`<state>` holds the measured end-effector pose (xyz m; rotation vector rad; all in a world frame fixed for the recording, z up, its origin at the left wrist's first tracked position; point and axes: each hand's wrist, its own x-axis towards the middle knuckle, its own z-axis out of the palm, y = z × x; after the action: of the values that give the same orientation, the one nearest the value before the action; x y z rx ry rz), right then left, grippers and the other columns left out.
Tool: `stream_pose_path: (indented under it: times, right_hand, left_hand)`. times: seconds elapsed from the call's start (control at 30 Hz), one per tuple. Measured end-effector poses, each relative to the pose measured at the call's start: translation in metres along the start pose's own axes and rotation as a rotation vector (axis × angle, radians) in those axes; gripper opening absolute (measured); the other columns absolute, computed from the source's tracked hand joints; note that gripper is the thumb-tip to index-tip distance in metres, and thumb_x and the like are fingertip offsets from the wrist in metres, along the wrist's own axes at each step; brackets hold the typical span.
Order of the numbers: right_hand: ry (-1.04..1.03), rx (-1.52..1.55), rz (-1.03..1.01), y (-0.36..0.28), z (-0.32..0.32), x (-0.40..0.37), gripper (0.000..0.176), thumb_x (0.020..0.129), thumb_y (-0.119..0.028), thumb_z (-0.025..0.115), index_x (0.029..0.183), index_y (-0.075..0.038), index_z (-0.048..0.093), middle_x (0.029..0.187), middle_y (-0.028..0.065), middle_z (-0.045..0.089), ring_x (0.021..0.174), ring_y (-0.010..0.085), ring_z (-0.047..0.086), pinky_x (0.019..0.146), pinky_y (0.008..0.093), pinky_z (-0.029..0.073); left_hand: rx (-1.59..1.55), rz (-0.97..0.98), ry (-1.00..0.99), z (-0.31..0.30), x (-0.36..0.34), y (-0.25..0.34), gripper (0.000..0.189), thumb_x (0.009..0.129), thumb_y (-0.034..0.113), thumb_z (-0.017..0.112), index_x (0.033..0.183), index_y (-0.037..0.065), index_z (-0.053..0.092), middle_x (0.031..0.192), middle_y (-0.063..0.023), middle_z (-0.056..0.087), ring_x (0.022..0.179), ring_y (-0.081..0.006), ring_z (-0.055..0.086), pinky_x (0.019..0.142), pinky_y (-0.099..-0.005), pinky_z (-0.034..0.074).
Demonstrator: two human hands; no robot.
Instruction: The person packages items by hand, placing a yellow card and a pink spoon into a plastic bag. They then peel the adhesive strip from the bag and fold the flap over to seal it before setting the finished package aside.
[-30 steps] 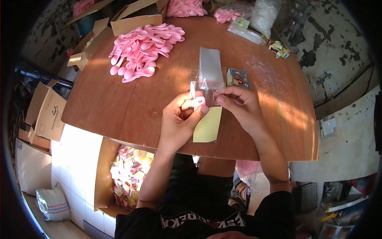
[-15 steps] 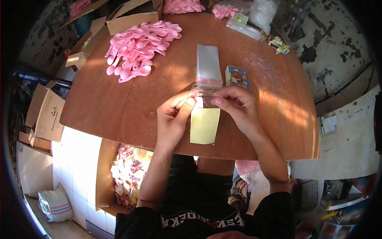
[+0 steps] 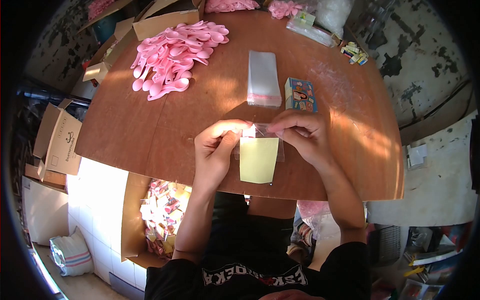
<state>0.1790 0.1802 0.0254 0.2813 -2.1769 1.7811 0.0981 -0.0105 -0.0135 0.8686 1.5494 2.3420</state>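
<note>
My left hand [image 3: 215, 145] pinches the left upper edge of a clear plastic bag [image 3: 260, 131] between thumb and fingertips. Opposite it, my right hand [image 3: 302, 132] pinches the bag's right upper edge. A pale yellow card [image 3: 258, 161] lies just below my fingertips, near the table's front edge, and the clear film shows along both its sides. Whether the card is inside the bag or against it, I cannot tell. Beyond my hands lies a stack of clear plastic bags [image 3: 263, 77] with a pinkish strip at its near end. Beside the stack is a small blue printed box [image 3: 301, 95].
Pink plastic spoons [image 3: 175, 57] are heaped at the back left of the wooden table [image 3: 210, 110], before an open cardboard box [image 3: 167, 22]. Small yellow-and-white packs [image 3: 354, 53] lie at the right rear. Below the front edge, a carton [image 3: 132, 220] holds many small packets.
The bag, bunched above the card before, is now spread flatter, with its film showing at the card's sides. Both hands keep their pinch and have shifted only slightly.
</note>
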Motion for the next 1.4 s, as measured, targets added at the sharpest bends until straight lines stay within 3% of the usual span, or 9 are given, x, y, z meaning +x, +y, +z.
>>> stream_pose_path:
  times: [0.23,0.5,0.77,0.9,0.97,1.07,1.13,1.23,1.4]
  right_hand:
    - [-0.023,-0.049,-0.035,-0.005,-0.002,0.0,0.02,0.086,0.01,0.057,0.097,0.002,0.071,0.097,0.008,0.067,0.087,0.0112,0.063,0.073,0.0211,0.049]
    - [-0.074,-0.05,-0.13,-0.005,0.0,-0.002,0.015,0.081,0.01,0.063,0.094,0.006,0.068,0.099,0.0152,0.064,0.086,0.0158,0.063,0.071,0.0214,0.049]
    - [-0.107,0.006,-0.011,-0.01,0.012,-0.004,0.024,0.077,0.005,0.076,0.099,0.003,0.067,0.098,0.0122,0.063,0.089,0.0156,0.064,0.077,0.0252,0.053]
    - [-0.067,-0.078,0.134,-0.008,0.014,0.001,0.016,0.083,-0.006,0.074,0.095,0.002,0.068,0.089,0.0078,0.07,0.082,0.0116,0.067,0.071,0.0252,0.055]
    - [-0.013,-0.186,0.108,-0.002,0.013,0.006,0.011,0.085,-0.008,0.072,0.092,0.0,0.069,0.085,0.0091,0.07,0.08,0.0115,0.068,0.07,0.0246,0.054]
    - [0.005,-0.462,0.111,0.001,0.005,0.013,0.007,0.083,-0.007,0.07,0.089,-0.003,0.07,0.082,0.0105,0.069,0.077,0.0167,0.069,0.068,0.0259,0.054]
    - [0.035,-0.885,-0.144,0.006,-0.008,0.027,0.008,0.08,-0.009,0.068,0.087,-0.004,0.071,0.081,0.012,0.069,0.075,0.0244,0.069,0.065,0.0316,0.054]
    - [0.037,-0.97,-0.142,0.022,-0.024,0.057,0.01,0.078,-0.011,0.068,0.085,-0.005,0.072,0.08,0.0127,0.069,0.073,0.0294,0.068,0.065,0.0386,0.053]
    - [-0.08,-0.997,0.074,0.054,-0.042,0.097,0.011,0.077,-0.014,0.068,0.082,-0.005,0.072,0.079,0.0133,0.07,0.071,0.0298,0.068,0.065,0.0393,0.052]
  left_hand:
    - [-0.06,-0.013,-0.002,-0.003,-0.002,-0.003,0.014,0.092,-0.003,0.051,0.093,-0.004,0.066,0.095,-0.0134,0.069,0.09,-0.0173,0.065,0.082,-0.0277,0.05]
    - [-0.18,-0.047,-0.113,-0.013,-0.005,-0.001,0.025,0.094,0.016,0.055,0.102,-0.007,0.061,0.103,-0.015,0.066,0.091,-0.0196,0.065,0.086,-0.0336,0.049]
    - [-0.17,-0.138,-0.22,-0.023,-0.028,0.027,0.04,0.079,-0.012,0.07,0.116,-0.005,0.055,0.117,-0.0215,0.063,0.102,-0.0221,0.066,0.084,-0.0313,0.056]
    - [0.135,-0.078,-0.53,-0.072,-0.061,0.038,0.038,0.072,-0.008,0.077,0.108,-0.002,0.065,0.114,-0.0157,0.067,0.1,-0.02,0.067,0.082,-0.0281,0.057]
    - [0.383,-0.291,-0.68,-0.101,-0.077,0.042,0.037,0.073,-0.007,0.077,0.107,0.001,0.067,0.108,-0.0123,0.069,0.096,-0.0186,0.069,0.077,-0.0259,0.057]
    - [0.565,-0.502,-0.321,-0.147,-0.126,0.006,0.028,0.078,-0.002,0.075,0.104,0.0,0.067,0.104,-0.0124,0.069,0.088,-0.0199,0.07,0.066,-0.0264,0.057]
    - [1.069,-0.688,-0.325,-0.182,-0.147,-0.011,0.042,0.077,0.006,0.076,0.116,0.001,0.06,0.118,-0.0173,0.062,0.109,-0.0311,0.063,0.086,-0.0382,0.054]
    - [1.52,-0.906,-0.406,-0.201,-0.183,-0.022,0.063,0.078,0.021,0.077,0.131,0.002,0.049,0.141,-0.0212,0.045,0.129,-0.0363,0.046,0.104,-0.0467,0.041]
    - [0.538,-0.848,-0.693,-0.134,-0.13,0.014,0.036,0.097,0.008,0.055,0.132,0.0,0.051,0.124,-0.016,0.062,0.116,-0.0245,0.06,0.094,-0.034,0.05]
